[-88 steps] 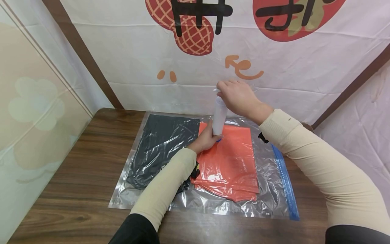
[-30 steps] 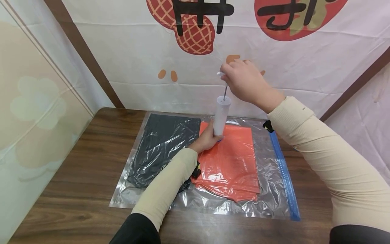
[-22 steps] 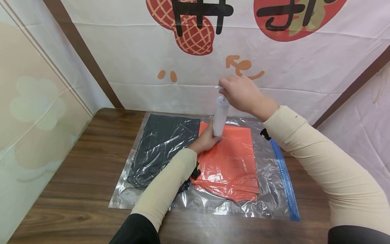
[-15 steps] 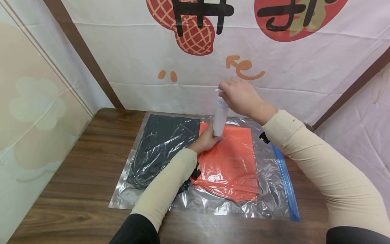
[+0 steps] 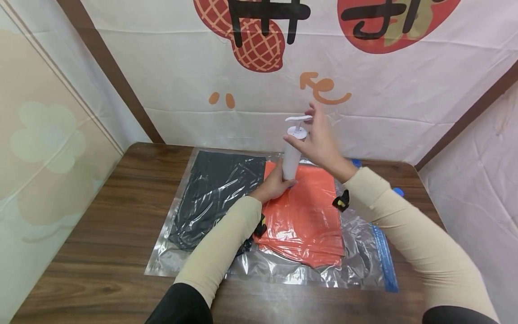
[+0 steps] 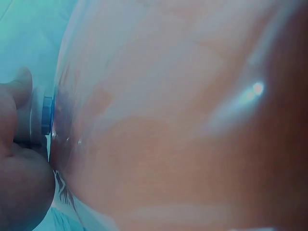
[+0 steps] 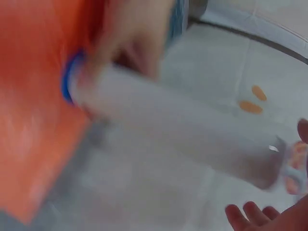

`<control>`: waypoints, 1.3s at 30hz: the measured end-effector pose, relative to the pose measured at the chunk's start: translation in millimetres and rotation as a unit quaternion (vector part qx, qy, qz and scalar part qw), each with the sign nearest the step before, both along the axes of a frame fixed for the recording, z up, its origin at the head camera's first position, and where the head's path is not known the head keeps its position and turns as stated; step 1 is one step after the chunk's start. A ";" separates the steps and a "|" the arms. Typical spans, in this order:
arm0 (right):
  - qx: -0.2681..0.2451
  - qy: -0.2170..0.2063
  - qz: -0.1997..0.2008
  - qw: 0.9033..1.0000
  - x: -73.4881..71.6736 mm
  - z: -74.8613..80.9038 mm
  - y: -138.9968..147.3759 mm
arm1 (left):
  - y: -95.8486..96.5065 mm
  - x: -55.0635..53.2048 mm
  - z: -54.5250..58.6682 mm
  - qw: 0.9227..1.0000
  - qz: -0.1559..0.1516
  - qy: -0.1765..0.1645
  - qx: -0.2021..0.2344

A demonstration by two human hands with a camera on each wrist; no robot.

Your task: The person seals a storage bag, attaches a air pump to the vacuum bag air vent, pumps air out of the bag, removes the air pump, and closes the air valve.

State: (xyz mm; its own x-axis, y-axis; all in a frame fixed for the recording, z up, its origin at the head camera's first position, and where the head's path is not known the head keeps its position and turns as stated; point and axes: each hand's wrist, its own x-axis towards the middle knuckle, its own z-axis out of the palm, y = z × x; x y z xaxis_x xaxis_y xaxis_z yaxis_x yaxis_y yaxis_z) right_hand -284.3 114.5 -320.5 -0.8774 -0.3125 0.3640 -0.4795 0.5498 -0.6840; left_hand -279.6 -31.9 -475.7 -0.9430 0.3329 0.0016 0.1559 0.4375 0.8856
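A white hand pump (image 5: 292, 159) stands nearly upright on a clear vacuum storage bag (image 5: 358, 265). My left hand (image 5: 274, 185) grips the pump's lower end, just above a blue ring (image 7: 69, 82) seen in the right wrist view. In the left wrist view a blue fitting (image 6: 46, 115) meets the clear film. Beside the pump's top, my right hand (image 5: 322, 141) has loosened, its thumb and fingers spread around the white T-handle (image 5: 298, 118). The handle sits low over the barrel. Inside the bag lie a dark folded item (image 5: 226, 189) and an orange one (image 5: 309, 216).
The bag has a blue zip strip (image 5: 384, 258) along its right edge. A small round blue object (image 5: 398, 191) lies on the wooden table (image 5: 93, 243) behind the right forearm. A printed cloth backdrop (image 5: 182, 76) hangs right behind the table.
The right hand pulled the handle up, pushed it back down, then let go and spread its fingers. The left hand and pump have stayed in place.
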 end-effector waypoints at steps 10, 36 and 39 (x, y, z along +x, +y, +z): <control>-0.112 -0.034 -0.021 0.993 11.2 -65.7 -5.1 | 1.0 -3.1 -0.9 1.000 -0.008 0.008 -0.011; -0.120 -0.048 -0.006 0.992 2.9 -74.0 -0.2 | -26.3 8.0 11.7 0.992 -0.004 0.046 0.118; -0.122 -0.057 -0.006 0.991 1.2 -74.3 3.8 | -30.5 6.0 13.2 0.985 0.004 0.071 0.156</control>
State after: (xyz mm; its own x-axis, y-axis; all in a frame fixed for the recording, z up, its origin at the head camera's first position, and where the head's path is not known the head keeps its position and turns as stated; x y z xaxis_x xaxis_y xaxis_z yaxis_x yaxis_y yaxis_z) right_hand -283.1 118.3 -394.9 -0.9205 -0.2163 0.3255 -0.3856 0.3676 -0.8463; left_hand -273.6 -62.5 -462.5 -0.9282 0.2886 0.2350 0.2858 0.1483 0.9467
